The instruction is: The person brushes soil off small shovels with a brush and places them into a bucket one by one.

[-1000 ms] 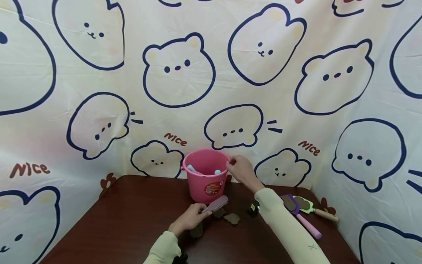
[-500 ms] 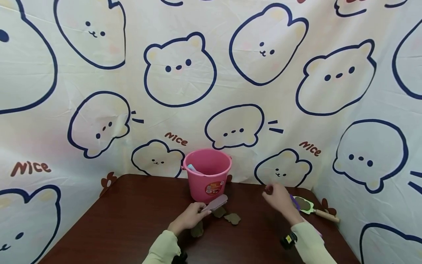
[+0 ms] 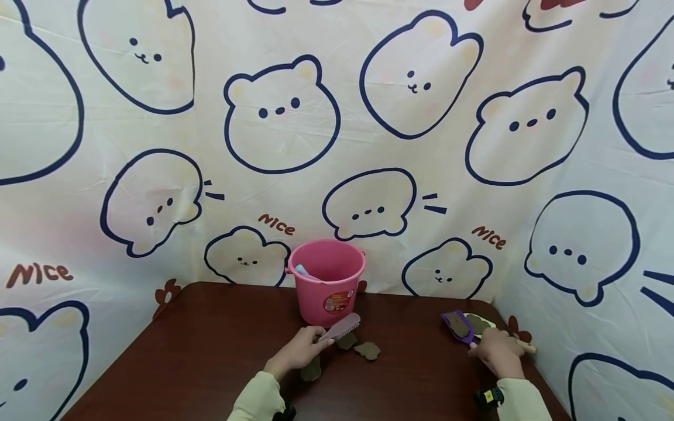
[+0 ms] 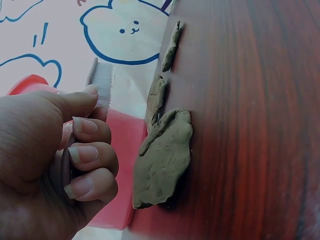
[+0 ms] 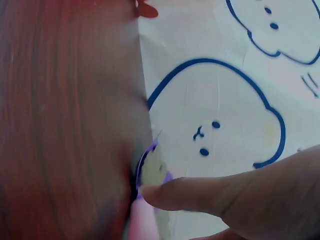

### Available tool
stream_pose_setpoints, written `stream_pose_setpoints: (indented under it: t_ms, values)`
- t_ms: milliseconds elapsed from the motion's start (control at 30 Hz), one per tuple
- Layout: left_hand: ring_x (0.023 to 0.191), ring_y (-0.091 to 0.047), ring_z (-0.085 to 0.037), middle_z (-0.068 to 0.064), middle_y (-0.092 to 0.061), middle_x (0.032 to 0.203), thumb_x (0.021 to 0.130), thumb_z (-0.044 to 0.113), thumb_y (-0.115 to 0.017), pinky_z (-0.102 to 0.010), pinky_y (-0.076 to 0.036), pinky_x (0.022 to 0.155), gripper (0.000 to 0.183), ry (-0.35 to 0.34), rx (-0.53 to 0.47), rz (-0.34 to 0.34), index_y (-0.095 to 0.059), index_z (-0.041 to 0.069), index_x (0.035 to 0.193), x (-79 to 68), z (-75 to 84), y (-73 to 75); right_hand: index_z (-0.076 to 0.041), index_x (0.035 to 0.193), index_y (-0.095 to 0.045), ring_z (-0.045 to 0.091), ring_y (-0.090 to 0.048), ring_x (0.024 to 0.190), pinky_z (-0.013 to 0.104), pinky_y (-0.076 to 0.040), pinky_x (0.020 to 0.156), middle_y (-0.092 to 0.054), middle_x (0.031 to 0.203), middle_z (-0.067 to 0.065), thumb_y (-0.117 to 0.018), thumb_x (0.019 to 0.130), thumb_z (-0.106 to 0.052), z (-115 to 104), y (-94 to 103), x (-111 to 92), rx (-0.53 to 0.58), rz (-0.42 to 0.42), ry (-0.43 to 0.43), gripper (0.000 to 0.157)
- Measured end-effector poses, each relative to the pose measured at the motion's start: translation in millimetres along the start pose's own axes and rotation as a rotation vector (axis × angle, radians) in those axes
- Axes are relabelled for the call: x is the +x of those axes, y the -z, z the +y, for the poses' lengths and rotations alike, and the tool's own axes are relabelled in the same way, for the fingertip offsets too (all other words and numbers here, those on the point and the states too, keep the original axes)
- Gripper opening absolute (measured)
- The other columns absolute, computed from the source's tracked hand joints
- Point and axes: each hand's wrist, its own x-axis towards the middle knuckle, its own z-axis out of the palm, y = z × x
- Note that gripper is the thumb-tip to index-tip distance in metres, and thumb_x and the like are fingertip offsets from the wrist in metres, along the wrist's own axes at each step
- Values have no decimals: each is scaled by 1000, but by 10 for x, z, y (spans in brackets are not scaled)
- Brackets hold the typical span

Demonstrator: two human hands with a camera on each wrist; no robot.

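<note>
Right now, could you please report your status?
Left hand holding brush. Right hand at purple shovel, grip unclear. Wooden-handled shovel close beside it, possibly in the way.

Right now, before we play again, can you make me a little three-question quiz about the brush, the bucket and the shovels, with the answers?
1. Which hand holds the brush?
2. True or false: the pink bucket stands upright.
3. The right hand touches a shovel whose blade is: A red, B purple, C black.

Key: 1. the left hand; 2. true; 3. B.
</note>
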Motion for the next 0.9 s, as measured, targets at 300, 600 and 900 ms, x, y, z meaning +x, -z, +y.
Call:
stream_pose_setpoints:
  t_ms: [300, 600, 900]
  values:
    - [55, -37, -10, 3, -46, 68, 106, 28, -57, -25, -32, 49, 34, -2, -5, -7, -65, -4, 101, 1, -7, -6, 7, 89, -63, 21, -54, 67, 37, -48, 67, -57, 76, 10, -67, 93, -10, 233, -115, 70, 130, -172, 108, 18]
    - [55, -39, -10, 4, -46, 68, 106, 25, -56, -25, -33, 50, 30, -3, 16, 10, -65, -4, 104, -12, 20, -2, 1, 85, -56, 13, -47, 55, 27, -40, 52, -53, 68, 5, -55, 94, -8, 698, -516, 767, 300, -260, 139, 13]
    - [55, -39, -10, 3, -46, 68, 106, 25, -56, -25, -33, 50, 31, -10, 13, 12, -65, -4, 105, -15, 24, -3, -14, 66, -52, 8, -38, 49, 24, -33, 47, -45, 58, -3, -57, 91, -9, 677, -496, 742, 318, -249, 248, 26]
